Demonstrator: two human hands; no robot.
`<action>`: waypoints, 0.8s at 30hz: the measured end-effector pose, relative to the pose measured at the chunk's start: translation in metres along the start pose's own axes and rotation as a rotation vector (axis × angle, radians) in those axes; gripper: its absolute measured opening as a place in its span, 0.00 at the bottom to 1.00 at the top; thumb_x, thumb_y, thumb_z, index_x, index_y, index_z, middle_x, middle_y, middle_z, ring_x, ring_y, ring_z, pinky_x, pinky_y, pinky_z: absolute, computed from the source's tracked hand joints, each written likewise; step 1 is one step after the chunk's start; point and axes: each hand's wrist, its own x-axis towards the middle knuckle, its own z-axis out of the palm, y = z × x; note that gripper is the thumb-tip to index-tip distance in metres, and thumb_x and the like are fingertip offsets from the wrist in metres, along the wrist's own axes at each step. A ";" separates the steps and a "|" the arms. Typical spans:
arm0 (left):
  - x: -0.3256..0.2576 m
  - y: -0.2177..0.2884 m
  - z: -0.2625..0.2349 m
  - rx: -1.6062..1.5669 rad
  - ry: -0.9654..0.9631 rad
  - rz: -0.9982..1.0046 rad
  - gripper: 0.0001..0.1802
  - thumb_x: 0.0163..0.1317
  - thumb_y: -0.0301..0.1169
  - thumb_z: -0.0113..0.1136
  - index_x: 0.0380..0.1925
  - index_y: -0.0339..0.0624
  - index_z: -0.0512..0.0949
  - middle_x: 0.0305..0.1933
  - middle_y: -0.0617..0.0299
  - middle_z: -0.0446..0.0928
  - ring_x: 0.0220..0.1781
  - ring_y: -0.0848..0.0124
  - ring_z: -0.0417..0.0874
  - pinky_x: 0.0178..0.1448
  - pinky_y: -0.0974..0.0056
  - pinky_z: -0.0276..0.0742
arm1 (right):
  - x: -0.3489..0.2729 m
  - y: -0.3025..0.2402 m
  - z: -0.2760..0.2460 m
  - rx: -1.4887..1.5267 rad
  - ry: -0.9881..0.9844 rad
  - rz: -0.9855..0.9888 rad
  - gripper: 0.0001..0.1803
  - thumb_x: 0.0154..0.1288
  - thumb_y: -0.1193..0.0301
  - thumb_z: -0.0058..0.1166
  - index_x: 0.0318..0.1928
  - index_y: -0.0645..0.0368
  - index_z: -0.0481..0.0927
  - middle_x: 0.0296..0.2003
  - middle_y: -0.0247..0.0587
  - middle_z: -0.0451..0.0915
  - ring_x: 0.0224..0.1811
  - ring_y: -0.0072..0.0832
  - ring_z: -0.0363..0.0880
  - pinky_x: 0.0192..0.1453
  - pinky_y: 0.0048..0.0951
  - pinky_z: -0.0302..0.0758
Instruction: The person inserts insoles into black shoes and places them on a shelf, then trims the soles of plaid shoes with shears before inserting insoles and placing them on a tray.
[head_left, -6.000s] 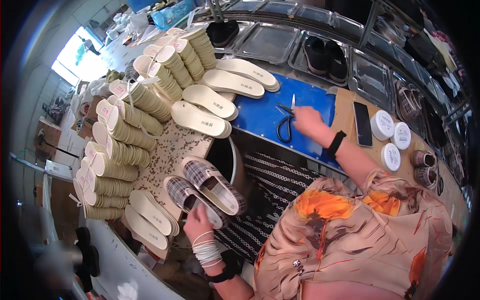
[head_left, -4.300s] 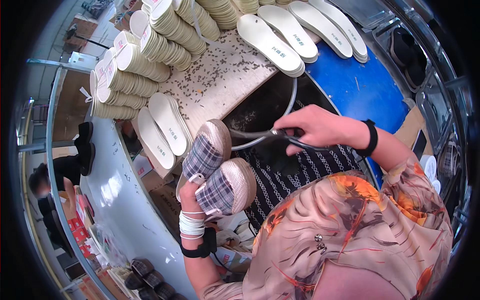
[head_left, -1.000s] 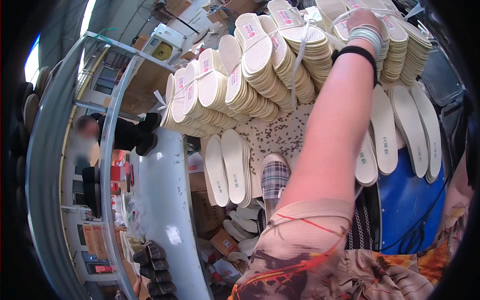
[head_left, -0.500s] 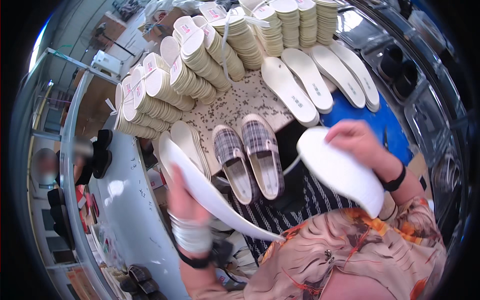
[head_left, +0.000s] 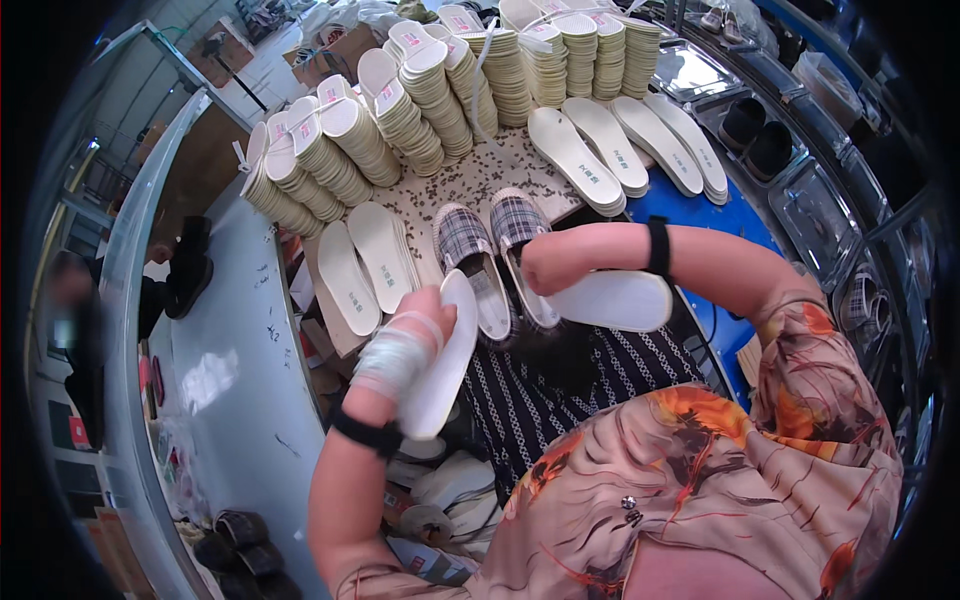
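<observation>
Two plaid slip-on shoes stand side by side in front of me, toes pointing away: the left shoe [head_left: 464,236] and the right shoe [head_left: 518,218]. My left hand [head_left: 425,318], with pale wrapping round its wrist, grips a white insole [head_left: 446,375] held upright beside the left shoe. Over the opening of the right shoe, my right hand [head_left: 552,262] is closed on another white insole [head_left: 618,302], which sticks out to the right. The right fingertips are hidden, and I cannot tell whether that insole's tip is inside the shoe.
Tied stacks of insoles [head_left: 425,110] line the back of the speckled board [head_left: 420,200]. Loose insoles lie left [head_left: 347,275] and right [head_left: 575,160] of the shoes. A blue surface [head_left: 735,225] is at right. Further right, dark shoes [head_left: 768,148] sit by clear plastic trays.
Both hands have brought their insoles inward to the shoes. The right hand has swung left over the right shoe, and its insole now lies crosswise. The left insole has turned more upright.
</observation>
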 end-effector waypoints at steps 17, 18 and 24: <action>-0.048 0.074 0.041 0.434 0.309 0.156 0.04 0.53 0.31 0.50 0.26 0.43 0.69 0.22 0.60 0.76 0.24 0.65 0.81 0.26 0.65 0.76 | -0.089 -0.064 0.036 -0.369 0.628 -0.115 0.15 0.49 0.72 0.49 0.39 0.65 0.69 0.25 0.43 0.74 0.22 0.30 0.77 0.20 0.26 0.72; -0.058 0.079 0.034 0.479 0.376 0.184 0.05 0.53 0.31 0.50 0.28 0.43 0.70 0.23 0.62 0.76 0.26 0.68 0.80 0.26 0.68 0.74 | -0.092 -0.065 0.037 -0.401 0.724 -0.144 0.17 0.49 0.71 0.48 0.41 0.66 0.69 0.26 0.41 0.74 0.21 0.28 0.76 0.19 0.23 0.71; -0.084 0.060 0.061 0.243 0.686 0.545 0.20 0.49 0.27 0.52 0.45 0.38 0.72 0.36 0.61 0.75 0.35 0.68 0.75 0.35 0.63 0.68 | -0.074 -0.030 0.074 -0.350 1.111 -0.679 0.16 0.48 0.69 0.46 0.40 0.63 0.70 0.29 0.36 0.70 0.28 0.24 0.72 0.32 0.22 0.69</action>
